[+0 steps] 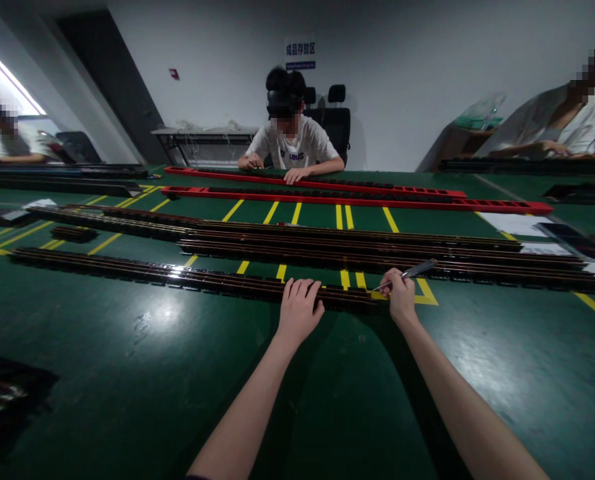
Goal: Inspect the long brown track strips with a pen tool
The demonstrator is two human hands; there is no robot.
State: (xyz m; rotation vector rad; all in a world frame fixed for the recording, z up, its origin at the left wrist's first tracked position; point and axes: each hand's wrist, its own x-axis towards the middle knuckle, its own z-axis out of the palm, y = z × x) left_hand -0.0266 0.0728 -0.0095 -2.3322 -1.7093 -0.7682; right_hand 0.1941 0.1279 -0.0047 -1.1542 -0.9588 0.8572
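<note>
A long black slatted strip with thin copper-coloured lines along it lies across the table in front of me. Over its right part rests my left hand, fingers bent across the strip and thumb on the near side. My right hand is closed in a pinch around slim metal tweezers. Their pointed tip reaches down to the strip's right end; whether it touches cannot be made out. Just beyond lies a bundle of similar black strips.
Red trays holding black pieces lie farther back, where a co-worker sits. A short black piece is at left, and a dark stack at near left. Papers and a dark flat device lie at right. Yellow tape marks the green table.
</note>
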